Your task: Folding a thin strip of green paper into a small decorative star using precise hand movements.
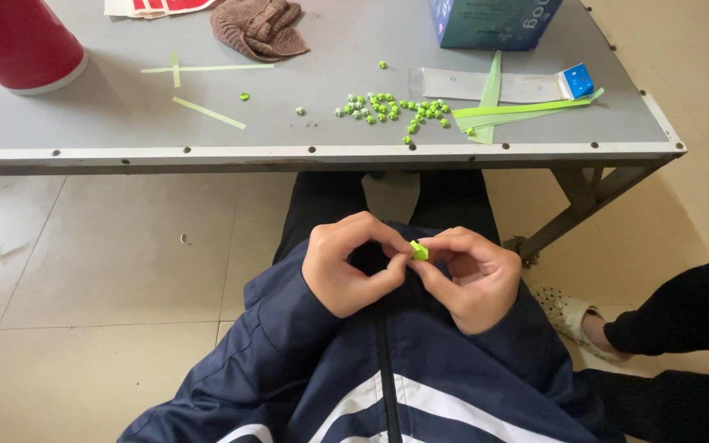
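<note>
My left hand [346, 264] and my right hand [465, 275] meet over my lap, below the near edge of the worktop [305, 153]. The fingers of both hands are closed on one small green folded paper piece [418, 250]. It sits pinched between the fingertips of the two hands, held in the air above my dark blue jacket [354, 369], well apart from the worktop surface.

On the worktop, a cluster of small green paper stars [387, 107] lies near the middle, towards the near edge. Just to the right of the cluster lie several long green paper strips [527, 108], fanned out and overlapping. A flat clear packet with a blue end [519, 84] lies under and behind these strips. A blue box [494, 20] stands behind the packet at the far edge.

To the left of the cluster, three loose green strips [207, 82] lie apart from one another. A brown knitted cloth [258, 27] lies at the far side. A red cylindrical container [20, 41] stands at the far left.

At the right edge of the view, another person's dark sleeve [687, 316] and a light-coloured sandal [572, 316] show above the tiled floor [84, 262].
</note>
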